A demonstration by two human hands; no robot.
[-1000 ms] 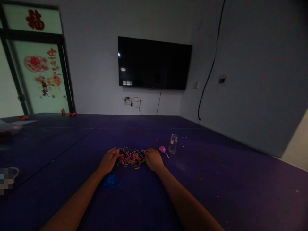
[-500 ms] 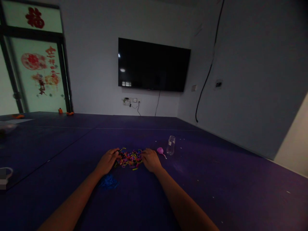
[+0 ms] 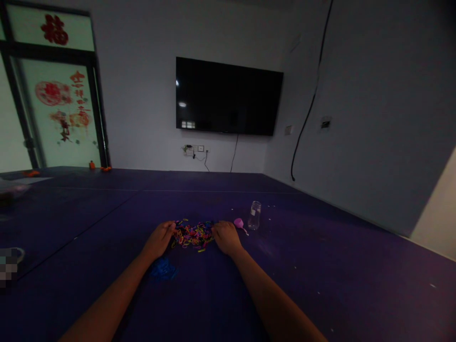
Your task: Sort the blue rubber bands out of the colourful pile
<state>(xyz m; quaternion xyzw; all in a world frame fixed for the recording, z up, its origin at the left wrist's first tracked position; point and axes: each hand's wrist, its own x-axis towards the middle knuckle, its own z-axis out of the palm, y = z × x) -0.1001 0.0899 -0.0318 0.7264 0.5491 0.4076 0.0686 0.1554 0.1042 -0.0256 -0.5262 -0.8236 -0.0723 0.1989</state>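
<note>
Between my hands lies a loose heap of small multicoloured rubber bands (image 3: pixel 193 235) on the purple surface. My left hand (image 3: pixel 161 238) rests at the heap's left edge, fingers stretched towards the bands and touching the outer ones. On the opposite side, my right hand (image 3: pixel 226 236) lies palm down with its fingers slightly bent against the bands. Both hands look open; the undersides of the fingers are hidden. A separate pile of blue bands (image 3: pixel 163 269) sits nearer me, beside my left wrist. Just past my right hand are a pink object with a pale tail (image 3: pixel 239 223) and a clear bottle (image 3: pixel 254 216) standing upright without a lid.
The purple surface (image 3: pixel 199 304) stretches to the wall, with small white scraps on its right part. Orange items (image 3: pixel 92 165) lie near the door at the far left. A television (image 3: pixel 228 97) hangs on the wall, and a black cable (image 3: pixel 304 128) dangles at the right.
The view has shifted slightly, so everything sits a little further right. My hands keep nearly the same places at either side of the multicoloured bands.
</note>
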